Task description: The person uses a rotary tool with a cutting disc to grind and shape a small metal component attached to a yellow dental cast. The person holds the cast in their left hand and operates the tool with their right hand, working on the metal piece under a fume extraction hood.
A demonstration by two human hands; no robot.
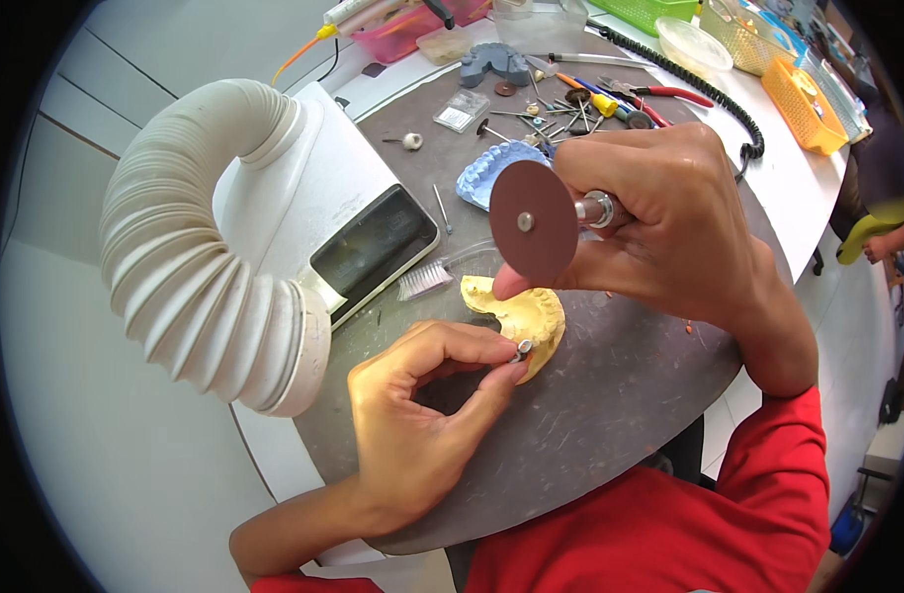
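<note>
Between the thumb and forefinger of my left hand [407,425] is a small silvery metal dental piece [523,349], pinched at the fingertips. Just behind it a yellow plaster dental model [543,314] lies on the grey worktop [610,425]. My right hand [679,222] is wrapped round a rotary handpiece [596,210], whose body is mostly hidden by the fingers. A flat reddish-brown disc [546,198] is mounted on its end, above the model and apart from the metal piece. The right thumb tip reaches down near the model's far edge. Whether the disc spins I cannot tell.
A ribbed white hose [175,287] curves from a white box [274,217] at left. Behind my hands are a small brush [425,281], a blue dental model [486,176], several rotary bits [546,124] and red-handled pliers [677,94]. Another person's hand [885,244] shows far right.
</note>
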